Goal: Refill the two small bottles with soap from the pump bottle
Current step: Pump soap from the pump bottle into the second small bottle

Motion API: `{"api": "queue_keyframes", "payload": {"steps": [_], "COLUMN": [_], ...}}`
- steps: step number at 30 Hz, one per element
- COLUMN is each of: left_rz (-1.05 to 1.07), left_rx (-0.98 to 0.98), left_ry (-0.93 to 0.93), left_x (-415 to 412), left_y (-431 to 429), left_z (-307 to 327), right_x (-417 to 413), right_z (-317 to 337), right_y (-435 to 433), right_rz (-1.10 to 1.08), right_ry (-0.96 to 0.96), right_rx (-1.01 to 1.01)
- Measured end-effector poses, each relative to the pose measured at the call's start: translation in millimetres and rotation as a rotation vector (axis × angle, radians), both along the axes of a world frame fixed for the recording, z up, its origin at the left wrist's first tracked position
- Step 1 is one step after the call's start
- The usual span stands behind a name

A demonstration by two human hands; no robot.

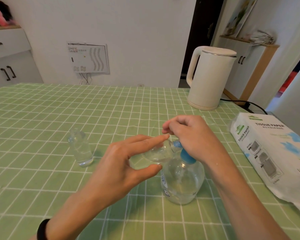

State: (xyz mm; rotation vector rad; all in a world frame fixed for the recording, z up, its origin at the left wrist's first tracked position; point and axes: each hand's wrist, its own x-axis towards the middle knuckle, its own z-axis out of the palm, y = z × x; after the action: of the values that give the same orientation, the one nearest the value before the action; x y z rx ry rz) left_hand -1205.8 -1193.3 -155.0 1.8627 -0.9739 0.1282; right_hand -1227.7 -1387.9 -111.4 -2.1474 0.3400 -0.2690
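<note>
The left hand [121, 163] holds a small bottle [156, 153] tipped on its side, thumb beneath and fingers [151, 139] lying over it, its mouth against the blue nozzle [177, 144] of the pump bottle [182, 182], which stands near centre on the green checked bench [42, 118]. The right hand [192, 135] sits over the pump head with its fingers curled; whether they grip it cannot be told. The second small bottle [80, 149] stands upright to the left. A white kettle [210, 77] stands far right, a tissue pack [267, 153] right.
</note>
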Motion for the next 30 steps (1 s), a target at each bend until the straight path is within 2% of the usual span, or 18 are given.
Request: {"api": "queue_keyframes", "payload": {"steps": [8, 16, 25, 30], "left_rz": [-0.004, 0.003, -0.009, -0.005], "left_rx": [0.009, 0.012, -0.004, -0.002], "left_ry": [-0.018, -0.003, -0.028, -0.011], "left_x": [-1.8, 0.1, -1.5, 4.0], "left_y": [1.8, 0.1, 1.1, -0.3], "left_z": [5.7, 1.3, 4.5, -0.3], "right_x": [-1.0, 3.0, -1.1, 2.9], "right_z": [3.2, -4.2, 2.5, 1.3], "right_y": [2.2, -2.7, 2.8, 0.2], "right_rz": [-0.015, -0.029, -0.043, -0.033], "right_ry": [-0.099, -0.023, -0.115, -0.048], "right_rx": [-0.117, -0.018, -0.118, -0.022]}}
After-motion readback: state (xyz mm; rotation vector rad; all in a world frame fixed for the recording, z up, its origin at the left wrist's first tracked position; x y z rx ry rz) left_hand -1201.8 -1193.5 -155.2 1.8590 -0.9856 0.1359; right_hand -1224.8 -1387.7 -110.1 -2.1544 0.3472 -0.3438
